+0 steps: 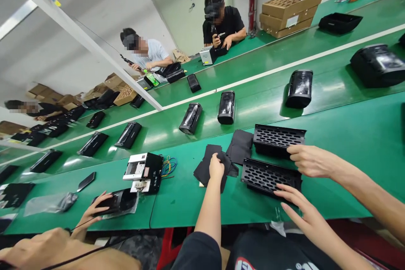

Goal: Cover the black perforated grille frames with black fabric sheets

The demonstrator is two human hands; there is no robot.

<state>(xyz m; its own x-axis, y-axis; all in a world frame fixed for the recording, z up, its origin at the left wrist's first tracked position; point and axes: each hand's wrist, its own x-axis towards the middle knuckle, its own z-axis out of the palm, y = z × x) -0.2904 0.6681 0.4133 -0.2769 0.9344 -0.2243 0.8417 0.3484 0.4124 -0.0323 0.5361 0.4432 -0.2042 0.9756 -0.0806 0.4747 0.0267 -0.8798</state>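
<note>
My left hand (216,168), on the black-sleeved arm, reaches down onto a loose pile of thin black sheets (202,171). Its fingers are bent and closed at the top sheet. To the right, my right hand (294,202) has its fingers and thumb apart, fingertips at the near edge of a black slotted housing (268,176). Just behind lies a second slotted housing (278,136), with another person's closed hand (308,160) at its right end. More black sheets (240,145) lie between the pile and the housings.
A small black-and-white machine (142,173) with coiled wires stands left. Beside it another person's hand (99,206) rests on a glossy black unit (118,202). Black units (227,107) line the green belt beyond. Co-workers sit across; stacked cartons (289,10) stand back right.
</note>
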